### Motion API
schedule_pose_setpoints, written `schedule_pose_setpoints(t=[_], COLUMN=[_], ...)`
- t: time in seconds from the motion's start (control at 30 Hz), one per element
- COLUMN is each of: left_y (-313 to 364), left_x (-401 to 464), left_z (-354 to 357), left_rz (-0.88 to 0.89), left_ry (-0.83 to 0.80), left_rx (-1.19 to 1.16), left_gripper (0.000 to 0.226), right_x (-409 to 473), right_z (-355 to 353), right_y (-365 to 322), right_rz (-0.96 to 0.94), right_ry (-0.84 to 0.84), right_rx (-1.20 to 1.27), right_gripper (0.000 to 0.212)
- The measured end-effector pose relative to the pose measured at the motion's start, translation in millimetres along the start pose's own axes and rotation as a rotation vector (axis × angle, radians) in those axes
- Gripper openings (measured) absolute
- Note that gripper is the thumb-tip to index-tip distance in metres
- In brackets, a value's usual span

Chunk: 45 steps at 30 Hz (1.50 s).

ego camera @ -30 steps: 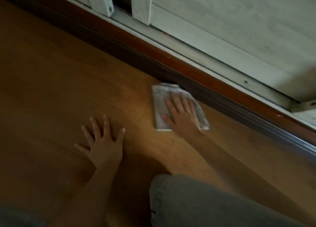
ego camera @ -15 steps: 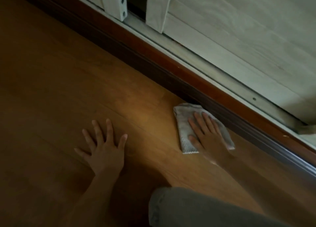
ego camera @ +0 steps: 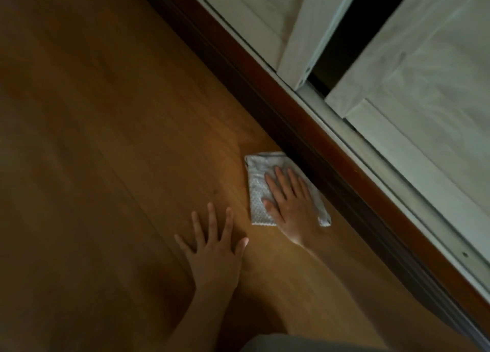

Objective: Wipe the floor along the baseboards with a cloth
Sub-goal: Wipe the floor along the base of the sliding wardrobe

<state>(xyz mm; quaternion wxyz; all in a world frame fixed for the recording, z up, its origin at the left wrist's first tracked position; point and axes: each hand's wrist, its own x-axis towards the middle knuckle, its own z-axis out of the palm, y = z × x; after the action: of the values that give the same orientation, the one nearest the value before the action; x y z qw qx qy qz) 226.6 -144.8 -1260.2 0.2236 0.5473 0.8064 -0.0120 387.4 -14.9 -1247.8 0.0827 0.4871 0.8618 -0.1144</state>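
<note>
Head view gives me my right hand [ego camera: 290, 203] flat, fingers spread, pressing a folded white cloth [ego camera: 258, 192] onto the wooden floor [ego camera: 106, 139]. My left hand [ego camera: 213, 248] lies open, palm down on bare boards just beside it. The cloth's far edge touches the dark baseboard [ego camera: 305, 139]; pale sliding doors [ego camera: 424, 86] stand above.

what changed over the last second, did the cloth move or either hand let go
The view swung, so exact travel is hard to judge. Relative to the dark gap between the pale panels, the right hand and the cloth under it now sit further back along the baseboard, toward the person. Nothing was grasped or released. The right palm is still flat on the cloth, and the left hand still braces on the floor.
</note>
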Motion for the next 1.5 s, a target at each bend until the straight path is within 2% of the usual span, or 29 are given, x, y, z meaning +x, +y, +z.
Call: schedule_pose_setpoints(t=[0.1, 0.3, 0.37, 0.47, 0.57, 0.63, 0.8, 0.93, 1.07, 1.23, 1.5], left_y=[-0.3, -0.2, 0.2, -0.4, -9.8, -25.4, -68.7, -81.0, -86.5, -85.9, -88.3], left_x=[-0.6, -1.1, -1.8, -2.2, 7.3, 23.0, 84.4, 130.6, 151.9, 148.8, 149.5], left_z=[0.5, 1.5, -1.5, -9.1, -16.4, -25.1, -66.8, -98.8, -112.1, -114.0, -115.7], left_rz=[0.013, -0.020, -0.030, -0.028, -0.046, -0.074, -0.211, -0.203, -0.145, -0.155, -0.172], left_ry=[0.022, 0.052, 0.027, 0.001, 0.043, 0.076, 0.102, 0.018, -0.122, -0.123, -0.138], left_rx=[-0.005, -0.025, -0.030, -0.054, -0.068, -0.038, 0.004, -0.027, 0.053, 0.074, 0.077], left_gripper=[0.071, 0.070, 0.071, 0.069, 0.064, 0.064, 0.066, 0.071, 0.082, 0.083, 0.087], right_x=[28.8, 162.4, 166.3, 123.7, 69.2, 65.2, 163.4, 232.7, 200.7, 149.9, 274.5], right_z=[-8.8, -36.6, -38.7, -26.8, -9.0, -8.1, -30.0, -47.6, -37.3, -30.2, -69.6], right_y=[-0.8, -35.8, -38.6, -22.3, -15.2, -19.3, -46.8, -63.2, -45.5, -43.8, -88.3], right_rz=[-0.010, -0.075, -0.087, -0.093, -0.024, 0.002, -0.084, -0.107, -0.134, -0.057, -0.116], right_ry=[-0.018, -0.035, -0.036, 0.020, 0.083, 0.068, 0.060, -0.021, 0.014, 0.016, -0.096], right_rx=[-0.012, -0.046, -0.051, -0.040, -0.019, -0.008, 0.028, 0.044, 0.028, 0.048, 0.107], right_gripper=[0.062, 0.061, 0.061, 0.060, 0.062, 0.063, 0.065, 0.061, 0.067, 0.068, 0.059])
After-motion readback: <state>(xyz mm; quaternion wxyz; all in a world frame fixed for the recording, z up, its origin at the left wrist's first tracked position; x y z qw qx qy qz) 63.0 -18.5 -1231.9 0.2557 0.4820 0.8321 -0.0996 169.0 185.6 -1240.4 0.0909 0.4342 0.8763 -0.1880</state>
